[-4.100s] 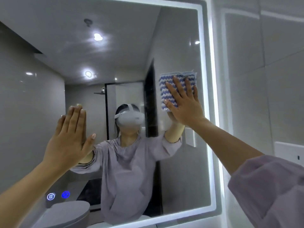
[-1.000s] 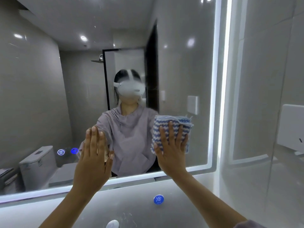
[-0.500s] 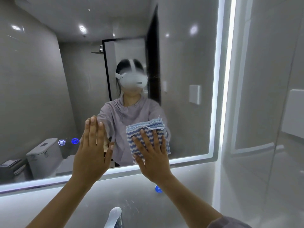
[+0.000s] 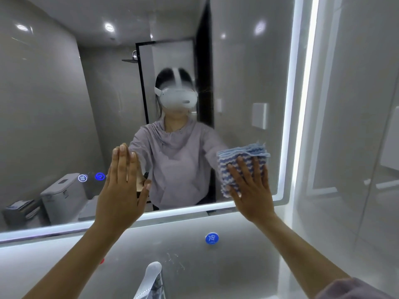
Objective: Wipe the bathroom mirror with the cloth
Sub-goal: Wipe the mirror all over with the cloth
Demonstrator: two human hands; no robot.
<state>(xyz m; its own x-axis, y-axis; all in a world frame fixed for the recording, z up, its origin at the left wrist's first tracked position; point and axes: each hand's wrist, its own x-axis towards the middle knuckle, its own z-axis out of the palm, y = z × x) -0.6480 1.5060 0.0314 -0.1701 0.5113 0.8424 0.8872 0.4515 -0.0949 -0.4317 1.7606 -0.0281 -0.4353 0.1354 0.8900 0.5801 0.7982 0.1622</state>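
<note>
**Cloth pinned flat at the mirror's lower right corner**

Right hand (image 4: 251, 186) presses the cloth (image 4: 241, 167) against the mirror (image 4: 64, 104), near its lower right corner, just inside the lit right edge and just above the lit bottom edge. Fingers are spread and extended over the cloth; nothing is pinched, it's palm pressure only.

Left hand (image 4: 122, 186) is flat on the glass near the middle of the bottom edge, fingers straight and held together, thumb out. It holds nothing and looks like a brace.

Cloth: blue-and-white wavy stripe, folded into a thick pad with layered edges showing along the top. Judgement: soft, light, compliant, and likely to shift or unfold under a sideways drag unless pressure stays centred. Best hold is as now, palm over the middle and fingertips reaching toward the upper edge. It is roughly square; the long axis, if any, runs near vertical, tilted a little right at the top. Stripes run across it, and the folded edges face up.

Glass is hard and slick, so the pad should slide easily.

Below the mirror: faucet (image 4: 151, 277) and a blue cold-water tag (image 4: 211, 238) on the wall.
</note>
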